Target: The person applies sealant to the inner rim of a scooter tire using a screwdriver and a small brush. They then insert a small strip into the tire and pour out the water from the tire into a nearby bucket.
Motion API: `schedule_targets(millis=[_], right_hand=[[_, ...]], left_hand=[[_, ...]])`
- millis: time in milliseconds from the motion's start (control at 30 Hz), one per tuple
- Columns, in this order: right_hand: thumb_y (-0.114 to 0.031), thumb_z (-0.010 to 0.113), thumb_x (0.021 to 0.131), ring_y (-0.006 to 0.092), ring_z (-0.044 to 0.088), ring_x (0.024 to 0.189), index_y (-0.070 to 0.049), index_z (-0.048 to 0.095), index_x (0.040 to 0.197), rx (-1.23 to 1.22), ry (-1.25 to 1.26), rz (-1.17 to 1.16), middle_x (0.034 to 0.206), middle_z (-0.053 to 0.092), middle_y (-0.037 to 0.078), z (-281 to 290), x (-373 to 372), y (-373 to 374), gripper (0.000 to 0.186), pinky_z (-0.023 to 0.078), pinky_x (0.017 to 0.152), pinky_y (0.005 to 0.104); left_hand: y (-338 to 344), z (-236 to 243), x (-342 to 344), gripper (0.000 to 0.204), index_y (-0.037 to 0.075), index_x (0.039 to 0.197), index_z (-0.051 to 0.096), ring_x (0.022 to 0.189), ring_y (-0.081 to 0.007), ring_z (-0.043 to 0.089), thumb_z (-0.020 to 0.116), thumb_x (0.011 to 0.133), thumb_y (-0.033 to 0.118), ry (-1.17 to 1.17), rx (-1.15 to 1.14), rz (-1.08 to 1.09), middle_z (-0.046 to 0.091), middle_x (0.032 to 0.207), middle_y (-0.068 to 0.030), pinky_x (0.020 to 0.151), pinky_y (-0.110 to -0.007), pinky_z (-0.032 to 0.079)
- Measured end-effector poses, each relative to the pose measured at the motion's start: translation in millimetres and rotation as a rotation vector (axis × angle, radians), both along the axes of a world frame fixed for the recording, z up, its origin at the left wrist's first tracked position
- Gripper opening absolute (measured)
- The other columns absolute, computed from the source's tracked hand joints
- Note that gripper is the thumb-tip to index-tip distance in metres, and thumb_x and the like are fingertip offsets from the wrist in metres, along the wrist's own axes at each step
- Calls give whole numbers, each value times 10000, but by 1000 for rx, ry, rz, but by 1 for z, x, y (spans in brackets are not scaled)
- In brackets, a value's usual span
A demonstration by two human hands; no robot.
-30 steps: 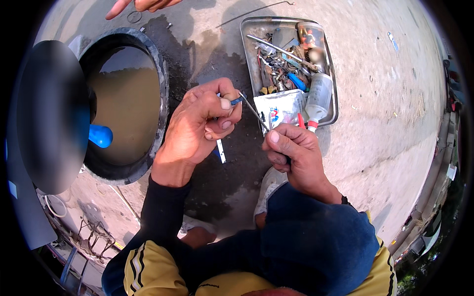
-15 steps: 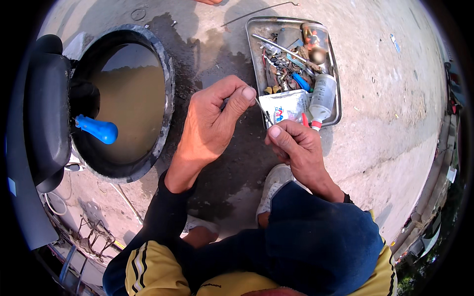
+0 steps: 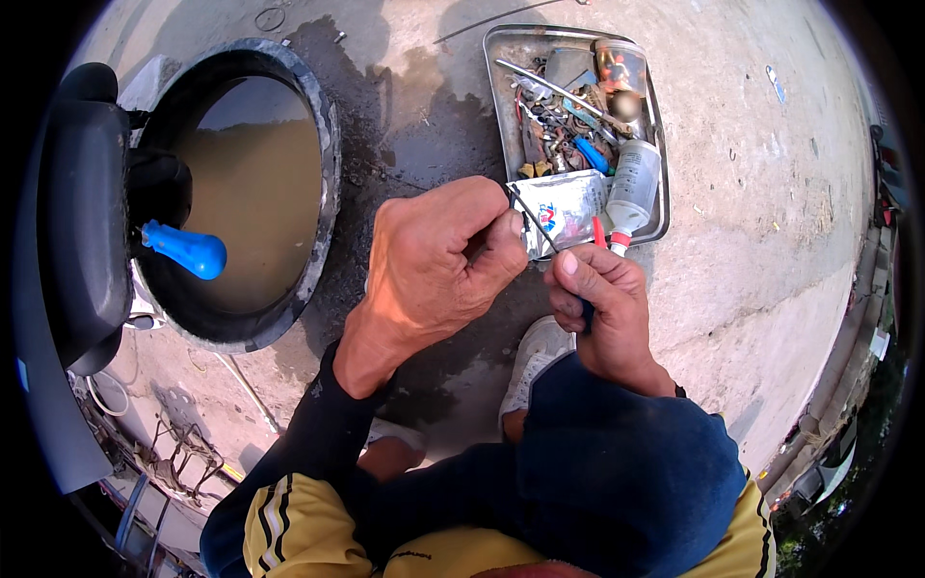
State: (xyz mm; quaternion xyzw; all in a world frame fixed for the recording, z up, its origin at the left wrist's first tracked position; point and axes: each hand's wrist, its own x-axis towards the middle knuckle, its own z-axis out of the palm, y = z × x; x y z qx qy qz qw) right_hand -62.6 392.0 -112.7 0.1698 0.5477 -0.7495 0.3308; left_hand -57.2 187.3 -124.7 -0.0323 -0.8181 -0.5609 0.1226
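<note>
With the right hand (image 3: 602, 299) gripping a thin dark rod (image 3: 537, 221) left of it, and the left hand (image 3: 441, 265) curled closed at its far end, contents hidden, near the tray (image 3: 495, 96), the present step seems to be close two-handed work calling for steadiness.

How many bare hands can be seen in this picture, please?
2. The bare, black-sleeved left hand is curled at the upper end of a thin, dark rod; the bare right hand pinches it lower down. Some fingers are hidden, but no other hand shows.
</note>
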Motion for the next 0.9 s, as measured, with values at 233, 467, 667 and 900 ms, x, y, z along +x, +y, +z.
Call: schedule_targets(millis=[233, 467, 667, 900], right_hand=[[-233, 679, 1033, 59, 398, 541, -28, 644, 858, -48, -142, -6, 679, 520, -5, 1, -1, -7, 272, 301, 480, 231], [-353, 525, 1115, 55, 322, 485, -112, 496, 858, -81, -55, -167, 626, 362, -52, 1, -9, 7, 354, 288, 463, 226], [-355, 670, 1059, 52, 367, 503, -69, 659, 984, -104, -31, 0, 656, 457, -58, -27, -18, -1, 296, 286, 469, 230], [-295, 761, 1004, 23, 452, 519, -20, 744, 1147, 235, 193, 95, 736, 606, -32, -52, -15, -2, 310, 318, 470, 207]], left_hand=[[3, -5, 3, 251, -6, 783, 517, 574, -115, 378, 672, 959, 82, -79, 96, 50, 412, 644, -19, 520, -304, 331], [-44, 8, 6, 383, 17, 689, 555, 543, -69, 393, 547, 1016, 216, -347, 1114, -187, 516, 612, 9, 522, -253, 289], [-1, -17, 28, 284, -27, 1267, 678, 664, -60, 544, 684, 1024, 121, -582, 290, -190, 666, 746, -39, 596, -236, 416], [1, -39, 11, 327, -8, 1267, 582, 830, -72, 640, 720, 981, 66, -641, 878, -114, 722, 942, -57, 683, -230, 463]])
